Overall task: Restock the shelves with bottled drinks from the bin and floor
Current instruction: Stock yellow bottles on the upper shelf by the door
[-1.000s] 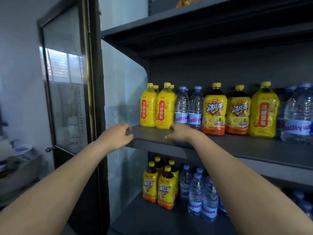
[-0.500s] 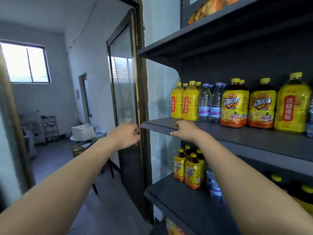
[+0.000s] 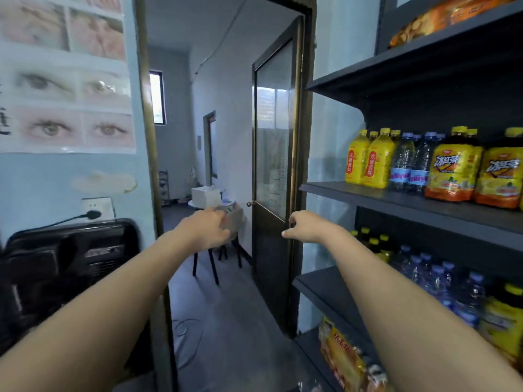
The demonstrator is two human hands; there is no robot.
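The left hand (image 3: 208,230) and right hand (image 3: 307,226), loosely curled, apparently hold nothing; the upright bottles (image 3: 379,159) stand on the shelf (image 3: 368,195) rightward, nearer the right hand.

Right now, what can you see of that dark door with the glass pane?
The door stands open, swung into the back room, just left of the shelving unit. Its frame looks dark, brownish at the edges. The upper part is a tall frosted glass pane; the lower part a solid dark panel. A small round knob sits on its free left edge. The right hand shows before its right edge; touch cannot be judged.
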